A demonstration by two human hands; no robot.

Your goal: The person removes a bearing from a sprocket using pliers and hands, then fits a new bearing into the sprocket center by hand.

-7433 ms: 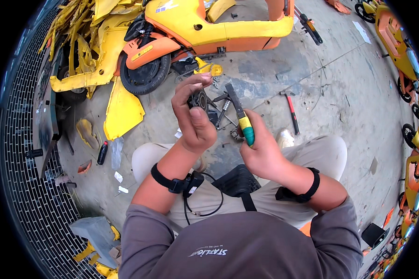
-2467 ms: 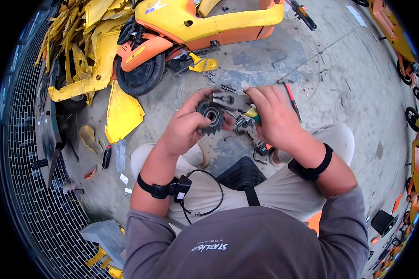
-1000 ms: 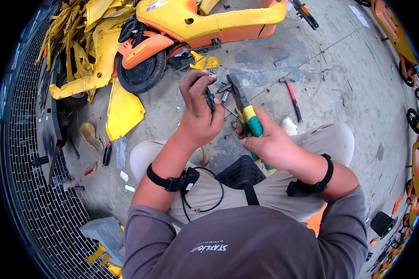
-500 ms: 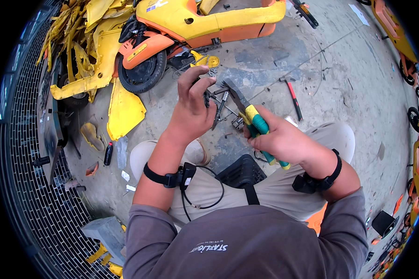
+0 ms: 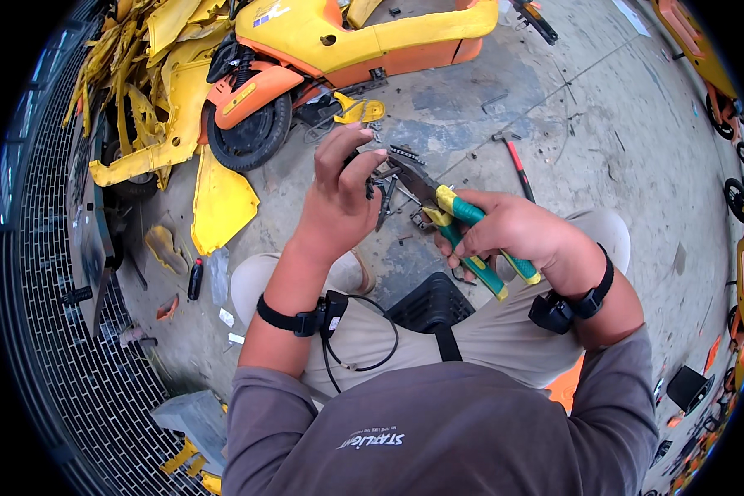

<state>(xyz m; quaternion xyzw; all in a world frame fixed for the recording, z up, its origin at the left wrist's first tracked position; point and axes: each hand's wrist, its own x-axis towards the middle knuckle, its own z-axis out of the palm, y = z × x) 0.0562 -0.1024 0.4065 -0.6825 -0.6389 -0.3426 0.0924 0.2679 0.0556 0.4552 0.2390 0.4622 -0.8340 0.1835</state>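
My right hand [image 5: 504,227] grips a pair of pliers [image 5: 463,207] with green and yellow handles. The handles are spread apart, and the dark jaws point up and left, close to my left fingertips. My left hand [image 5: 343,186], fingers curled, pinches a small dark part [image 5: 372,183] that my fingers mostly hide; its kind does not show. Below the jaws, several metal rods and small fittings [image 5: 388,202] lie on the concrete floor. A small dark toothed strip [image 5: 403,155] shows just above the jaws.
A yellow and orange scooter body [image 5: 364,45] with its wheel [image 5: 252,132] lies ahead on the left, beside a heap of broken yellow panels [image 5: 153,99]. A red-handled hammer [image 5: 517,169] rests to the right. A black crate-like seat [image 5: 431,304] sits between my legs; a dark bottle [image 5: 195,279] lies left.
The pliers' handles have spread wider, and their lower ends have swung slightly right with my right hand. My left hand stays nearly in place, still pinching the dark part.
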